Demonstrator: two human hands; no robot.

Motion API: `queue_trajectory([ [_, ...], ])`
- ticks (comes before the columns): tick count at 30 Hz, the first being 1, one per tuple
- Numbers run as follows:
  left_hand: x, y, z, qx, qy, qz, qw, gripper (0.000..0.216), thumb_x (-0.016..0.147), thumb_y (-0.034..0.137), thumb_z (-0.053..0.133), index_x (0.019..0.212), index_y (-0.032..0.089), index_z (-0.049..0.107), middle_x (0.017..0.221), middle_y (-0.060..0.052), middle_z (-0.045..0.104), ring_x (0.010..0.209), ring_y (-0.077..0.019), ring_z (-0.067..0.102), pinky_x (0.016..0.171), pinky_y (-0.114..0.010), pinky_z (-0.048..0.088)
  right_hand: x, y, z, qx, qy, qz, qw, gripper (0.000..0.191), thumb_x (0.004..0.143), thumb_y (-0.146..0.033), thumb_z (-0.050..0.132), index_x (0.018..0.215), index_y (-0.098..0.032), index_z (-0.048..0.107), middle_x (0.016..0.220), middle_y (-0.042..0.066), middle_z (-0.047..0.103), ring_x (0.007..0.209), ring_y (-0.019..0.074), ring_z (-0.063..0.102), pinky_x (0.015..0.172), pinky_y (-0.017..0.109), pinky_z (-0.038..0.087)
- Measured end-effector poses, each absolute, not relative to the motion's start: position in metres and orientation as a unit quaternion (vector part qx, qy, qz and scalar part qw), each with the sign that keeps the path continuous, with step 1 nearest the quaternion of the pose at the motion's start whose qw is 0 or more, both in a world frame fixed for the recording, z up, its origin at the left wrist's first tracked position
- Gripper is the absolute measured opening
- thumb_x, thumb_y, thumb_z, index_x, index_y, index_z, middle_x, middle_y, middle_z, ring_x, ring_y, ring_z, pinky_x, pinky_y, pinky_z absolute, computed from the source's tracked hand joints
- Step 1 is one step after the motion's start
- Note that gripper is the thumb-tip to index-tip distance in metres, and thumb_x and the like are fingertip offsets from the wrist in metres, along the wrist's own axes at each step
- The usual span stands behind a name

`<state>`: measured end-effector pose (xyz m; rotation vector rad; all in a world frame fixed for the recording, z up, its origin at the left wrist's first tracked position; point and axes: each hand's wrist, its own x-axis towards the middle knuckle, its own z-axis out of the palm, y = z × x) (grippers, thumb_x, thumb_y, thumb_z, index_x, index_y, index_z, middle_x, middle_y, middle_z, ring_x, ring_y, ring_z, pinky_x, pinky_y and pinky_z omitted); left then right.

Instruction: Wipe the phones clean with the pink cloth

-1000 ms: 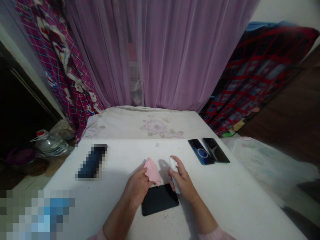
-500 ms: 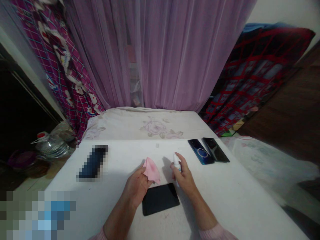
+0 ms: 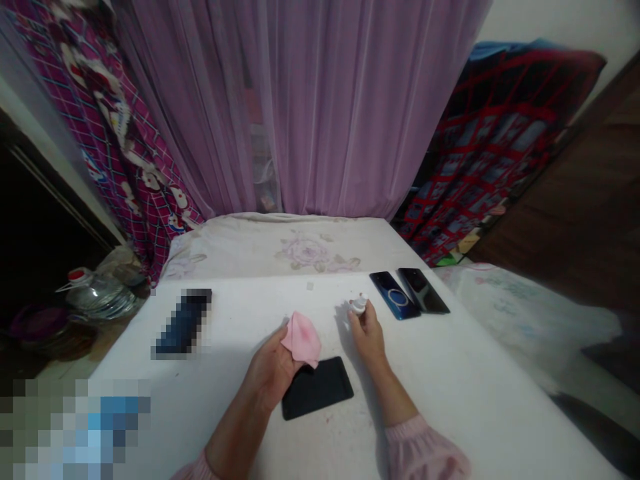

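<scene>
Reaching farther out than a moment ago, the right hand (image 3: 367,330) holds the small white spray bottle (image 3: 359,305) near the far edge of the white table (image 3: 475,373), just beside the dark blue phone with a ring on its back (image 3: 395,295). A second ago that bottle was close to the flat black phone (image 3: 317,388). Now it is well apart from it. The fingers are wrapped round the bottle's lower part, so only its white top shows. I cannot tell if it stands on the table, or what is inside it.

The left hand (image 3: 273,373) has hardly moved. It is closed on a soft pink cloth (image 3: 301,339), and the cloth sticks up above the fingers, just over the flat black phone's far left corner. That phone lies flat in the middle of the table. A second black phone (image 3: 423,291) lies beside the blue one, by the far right corner.
</scene>
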<state>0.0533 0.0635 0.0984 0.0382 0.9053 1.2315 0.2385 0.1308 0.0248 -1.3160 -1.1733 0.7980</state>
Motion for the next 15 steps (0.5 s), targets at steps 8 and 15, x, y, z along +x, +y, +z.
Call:
queue_trajectory([
  [8, 0.053, 0.044, 0.097, 0.014, 0.4, 0.556, 0.728, 0.033, 0.097, 0.017, 0.047, 0.127, 0.008, 0.055, 0.109, -0.014, 0.073, 0.094, -0.0212, 0.072, 0.083, -0.029, 0.058, 0.252, 0.111, 0.009, -0.587, -0.44, 0.34, 0.588, 0.071, 0.068, -0.051, 0.067, 0.128, -0.014, 0.057, 0.124, 0.019, 0.063, 0.107, 0.0287, 0.062, 0.088, 0.042, 0.051],
  [15, 0.059, 0.017, 0.087, 0.083, 0.349, 0.551, 0.754, 0.034, 0.085, 0.014, 0.064, 0.119, 0.013, 0.061, 0.108, -0.01, 0.073, 0.097, -0.0205, 0.07, 0.082, -0.029, 0.056, 0.235, 0.034, 0.043, -0.472, -0.485, 0.526, 0.516, 0.05, 0.075, -0.056, 0.069, 0.108, -0.018, 0.069, 0.099, 0.011, 0.072, 0.084, 0.0223, 0.065, 0.075, 0.035, 0.052],
])
